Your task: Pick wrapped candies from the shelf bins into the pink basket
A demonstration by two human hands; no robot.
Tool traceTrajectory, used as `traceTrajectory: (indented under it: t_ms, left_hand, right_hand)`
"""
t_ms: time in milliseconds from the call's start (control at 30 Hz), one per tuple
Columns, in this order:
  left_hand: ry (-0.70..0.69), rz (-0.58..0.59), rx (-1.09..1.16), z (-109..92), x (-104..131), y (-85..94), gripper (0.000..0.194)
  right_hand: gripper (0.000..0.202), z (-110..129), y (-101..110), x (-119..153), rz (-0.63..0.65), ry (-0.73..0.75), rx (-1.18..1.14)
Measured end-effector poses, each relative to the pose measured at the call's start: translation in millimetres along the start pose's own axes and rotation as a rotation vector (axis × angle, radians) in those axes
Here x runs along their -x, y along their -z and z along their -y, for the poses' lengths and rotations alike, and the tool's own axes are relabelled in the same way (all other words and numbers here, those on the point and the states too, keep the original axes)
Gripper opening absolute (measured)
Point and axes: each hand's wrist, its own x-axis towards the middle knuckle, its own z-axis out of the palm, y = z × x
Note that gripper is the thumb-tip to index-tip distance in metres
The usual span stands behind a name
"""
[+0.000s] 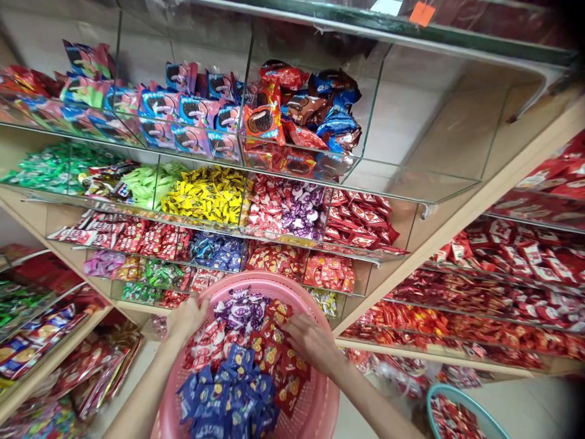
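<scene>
A round pink plastic basket [326, 390] holds wrapped candies in separate heaps: blue packets [223, 396], red-and-white ones [208, 346], purple-and-white ones [242, 311] and red-orange packets [292, 372]. My left hand [187, 317] is closed over the basket's upper left rim. Inside the basket at the right, my right hand [311, 340] reaches onto the red-orange packets with its fingers bent; its fingertips are partly hidden, and whether they grip a packet is unclear.
Tiered glass shelves [283, 235] of sorted candies rise behind the basket, with wrapped cookies [265, 122] on the upper tier. More candy shelves [503, 292] stand at the right. A teal basket [432, 399] of red candies sits at the lower right.
</scene>
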Motion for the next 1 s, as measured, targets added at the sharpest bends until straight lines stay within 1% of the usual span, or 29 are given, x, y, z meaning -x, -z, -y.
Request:
traceTrajectory:
  t_ms: [67, 133, 200, 267, 333, 500, 633, 733, 800, 867, 933, 1000]
  left_hand:
    - [0.006, 0.008, 0.004, 0.4, -0.3, -0.2, 0.064]
    - [0.005, 0.013, 0.005, 0.7, -0.5, -0.5, 0.064]
    - [0.005, 0.013, 0.006, 0.9, -0.8, -1.1, 0.064]
    - [0.008, 0.009, 0.009, 0.9, -1.0, -1.4, 0.064]
    - [0.014, 0.004, 0.009, 0.5, -0.6, -1.2, 0.064]
    - [0.008, 0.001, -0.001, -0.6, 2.1, 1.4, 0.063]
    - [0.000, 0.001, 0.004, -0.7, 3.0, 3.2, 0.061]
    - [-0.004, 0.011, 0.008, -1.2, 3.9, 4.8, 0.059]
    - [-0.007, 0.016, 0.014, -1.4, 4.4, 5.6, 0.059]
    - [-0.009, 0.013, 0.021, -1.3, 4.3, 5.5, 0.059]
    - [-0.002, 0.007, 0.025, -0.7, 3.2, 4.1, 0.059]
    - [0.003, -0.001, 0.031, 0.3, 1.5, 1.9, 0.060]
  right_hand:
    - [0.030, -0.2, -0.2, 2.8, -0.007, -0.046, -0.004]
    - [0.042, -0.9, -0.3, 1.2, -0.049, -0.119, -0.008]
    - [0.050, 0.0, -1.8, -4.2, -0.087, -0.170, 0.003]
    - [0.052, 3.8, -5.2, -12.3, -0.097, -0.187, 0.026]
    - [0.050, 9.8, -9.8, -22.3, -0.082, -0.186, 0.057]
    - [0.048, 28.8, -22.4, -50.5, 0.046, -0.137, 0.126]
    - [0.057, 44.2, -36.6, -69.0, 0.169, -0.249, 0.213]
    - [0.054, 50.6, -43.1, -76.8, 0.242, -0.301, 0.258]
    - [0.052, 51.7, -39.6, -77.0, 0.244, -0.316, 0.248]
    - [0.053, 52.1, -28.9, -71.8, 0.225, -0.329, 0.202]
    - [0.048, 53.6, -14.4, -60.6, 0.195, -0.337, 0.146]
    - [0.037, 57.1, -1.7, -44.2, 0.163, -0.355, 0.113]
